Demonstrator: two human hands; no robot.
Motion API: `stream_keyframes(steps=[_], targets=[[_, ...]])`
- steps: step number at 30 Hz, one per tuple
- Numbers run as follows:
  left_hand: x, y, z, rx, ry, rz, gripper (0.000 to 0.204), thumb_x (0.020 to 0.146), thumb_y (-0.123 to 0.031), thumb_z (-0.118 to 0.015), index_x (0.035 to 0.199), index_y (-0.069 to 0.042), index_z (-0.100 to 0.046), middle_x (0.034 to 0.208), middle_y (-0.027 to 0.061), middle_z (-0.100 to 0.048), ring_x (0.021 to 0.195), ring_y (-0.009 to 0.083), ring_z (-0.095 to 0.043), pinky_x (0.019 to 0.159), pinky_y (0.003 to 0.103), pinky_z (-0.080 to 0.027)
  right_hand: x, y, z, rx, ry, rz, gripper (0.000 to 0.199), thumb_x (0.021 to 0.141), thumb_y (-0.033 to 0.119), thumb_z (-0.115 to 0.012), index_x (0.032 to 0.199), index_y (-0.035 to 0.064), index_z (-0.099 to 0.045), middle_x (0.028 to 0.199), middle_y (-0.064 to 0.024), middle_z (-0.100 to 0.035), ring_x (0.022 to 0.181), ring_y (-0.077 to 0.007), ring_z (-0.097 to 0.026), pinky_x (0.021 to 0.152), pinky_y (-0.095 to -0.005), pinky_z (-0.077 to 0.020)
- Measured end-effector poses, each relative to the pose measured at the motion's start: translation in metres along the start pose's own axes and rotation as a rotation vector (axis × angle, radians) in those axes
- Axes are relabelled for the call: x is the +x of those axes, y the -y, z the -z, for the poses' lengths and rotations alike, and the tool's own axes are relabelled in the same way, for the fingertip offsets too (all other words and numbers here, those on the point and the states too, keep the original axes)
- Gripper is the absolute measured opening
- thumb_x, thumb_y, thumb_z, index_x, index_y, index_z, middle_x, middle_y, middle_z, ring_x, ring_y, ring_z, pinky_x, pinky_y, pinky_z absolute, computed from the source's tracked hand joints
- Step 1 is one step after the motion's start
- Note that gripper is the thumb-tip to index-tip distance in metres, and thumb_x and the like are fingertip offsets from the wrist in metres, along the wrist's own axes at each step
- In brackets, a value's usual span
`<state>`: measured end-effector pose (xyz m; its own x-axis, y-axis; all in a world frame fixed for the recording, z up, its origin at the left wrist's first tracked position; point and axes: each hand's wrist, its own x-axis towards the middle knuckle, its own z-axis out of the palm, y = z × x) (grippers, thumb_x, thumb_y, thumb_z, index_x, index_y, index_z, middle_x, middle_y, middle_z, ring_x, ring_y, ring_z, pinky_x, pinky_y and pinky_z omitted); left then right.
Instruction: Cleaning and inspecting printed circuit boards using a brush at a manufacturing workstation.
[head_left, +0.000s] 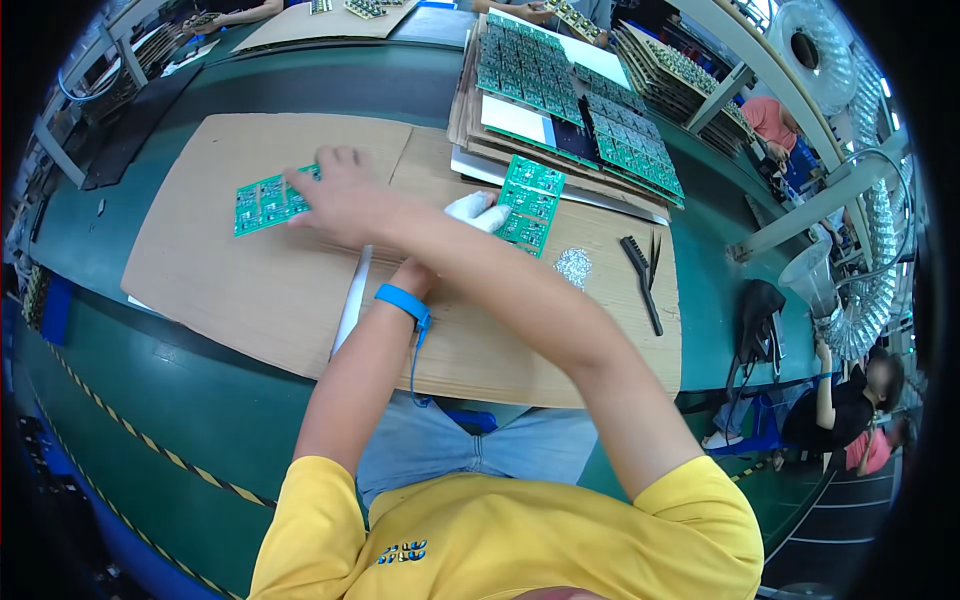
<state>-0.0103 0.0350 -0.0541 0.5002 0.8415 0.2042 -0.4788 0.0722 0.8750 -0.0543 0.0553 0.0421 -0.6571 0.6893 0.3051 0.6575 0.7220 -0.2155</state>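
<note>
My two forearms cross over the cardboard, the right one on top. My left hand [475,212], its fingers covered in white and a blue strap on its wrist, grips the left edge of a green circuit board [533,200]. My bare right hand [345,200] is reached over to the left, smeared by motion. Its fingers are spread over the right end of another green circuit board [265,205], which lies on the cardboard sheet [210,280]. That board looks sharp while the hand is blurred.
Stacked panels of green boards [540,80] stand at the back right. A pile of small silvery bits [573,267], a black brush [643,285] and dark tweezers [655,258] lie on the right. A metal strip [352,300] lies by my left forearm. Other people work around the bench.
</note>
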Motion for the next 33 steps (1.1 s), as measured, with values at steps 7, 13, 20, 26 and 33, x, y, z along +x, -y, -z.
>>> stream_keyframes(steps=[7, 13, 20, 26, 33], targets=[[0.005, -0.033, -0.008, 0.141, 0.027, 0.202, 0.051, 0.103, -0.024, -0.06, 0.146, 0.002, -0.048, 0.139, 0.014, -0.057, 0.132, 0.0213, -0.051, 0.112, 0.036, -0.04, 0.008, 0.008, -0.03, 0.016, 0.089, 0.038, 0.062, 0.092, 0.039, -0.071, 0.144, 0.0108, -0.052, 0.141, -0.0272, -0.05, 0.138, -0.0452, -0.042, 0.117, -0.0564, -0.0307], [-0.021, -0.036, -0.002, -0.013, -0.097, 0.091, 0.05, 0.099, -0.02, -0.063, 0.142, 0.0, -0.048, 0.134, 0.0124, -0.062, 0.123, 0.0235, -0.061, 0.108, 0.038, -0.047, -0.104, 0.002, 0.062, 0.37, -0.39, -0.027, 0.041, 0.091, 0.018, -0.072, 0.13, 0.0058, -0.063, 0.135, -0.022, -0.058, 0.126, -0.04, -0.055, 0.105, -0.0455, -0.046], [-0.006, -0.055, -0.011, 0.074, -0.017, 0.213, 0.056, 0.093, -0.014, -0.071, 0.142, -0.004, -0.046, 0.122, 0.0084, -0.065, 0.108, 0.0185, -0.067, 0.089, 0.036, -0.059, -0.333, -0.082, 0.093, -0.545, -0.529, -1.011, 0.019, 0.091, 0.008, -0.069, 0.108, 0.0005, -0.067, 0.103, -0.0166, -0.063, 0.098, -0.037, -0.063, 0.083, -0.0428, -0.0516], [-0.055, -0.063, -0.019, 0.077, -0.144, 0.144, 0.063, 0.088, -0.006, -0.077, 0.143, -0.001, -0.048, 0.124, 0.0079, -0.067, 0.107, 0.0188, -0.068, 0.092, 0.034, -0.057, -0.376, -0.097, 0.087, -0.476, -0.489, -1.005, 0.015, 0.092, 0.008, -0.067, 0.105, 0.0008, -0.065, 0.106, -0.0176, -0.061, 0.098, -0.0403, -0.059, 0.082, -0.0463, -0.0493], [-0.141, -0.064, -0.074, 0.292, -0.354, -0.025, 0.084, 0.075, 0.0, -0.088, 0.148, 0.0, -0.046, 0.131, 0.0117, -0.066, 0.115, 0.0199, -0.067, 0.098, 0.035, -0.056, -0.359, -0.075, 0.089, -0.411, -0.616, -0.798, 0.013, 0.095, 0.006, -0.064, 0.106, -0.0001, -0.062, 0.102, -0.0187, -0.062, 0.093, -0.0396, -0.061, 0.079, -0.0463, -0.0496]])
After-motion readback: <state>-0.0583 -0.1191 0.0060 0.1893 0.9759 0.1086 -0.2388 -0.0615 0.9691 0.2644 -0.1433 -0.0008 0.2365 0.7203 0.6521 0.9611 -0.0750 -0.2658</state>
